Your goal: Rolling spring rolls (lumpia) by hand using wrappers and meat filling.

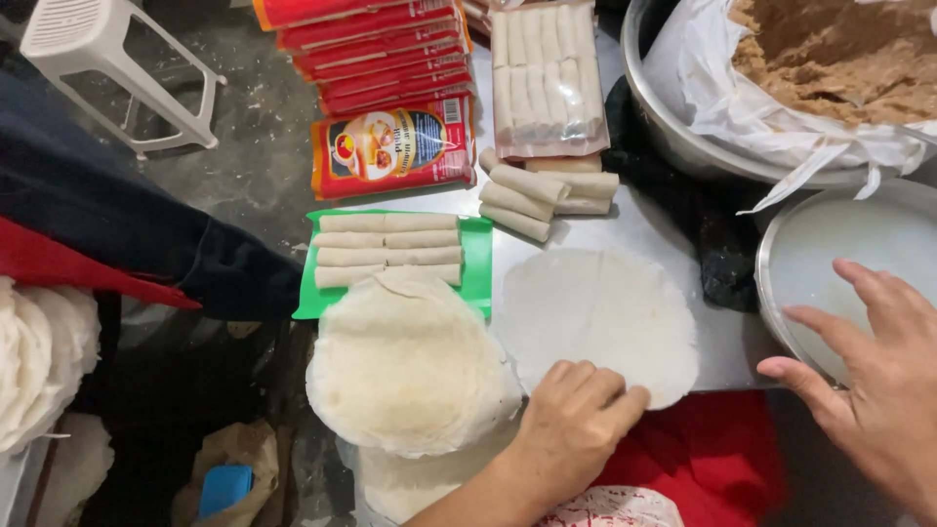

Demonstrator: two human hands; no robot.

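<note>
My left hand (574, 422) rests with curled fingers on the near edge of a single round white wrapper (595, 317) spread flat on the steel table (722, 342). My right hand (874, 381) hovers with fingers spread over the near rim of a shallow metal bowl of whitish liquid (830, 249). A stack of round wrappers (405, 366) lies just left of my left hand. Finished rolls (386, 249) lie in rows on a green tray (478, 263), and loose rolls (542, 190) sit behind the flat wrapper.
A large steel bowl lined with white plastic holds brown filling (830, 49) at the back right. Red printed packets (386, 88) and a clear pack of rolls (545, 78) lie at the back. A white plastic stool (117, 68) stands at the far left. More wrappers (39, 351) pile at the left edge.
</note>
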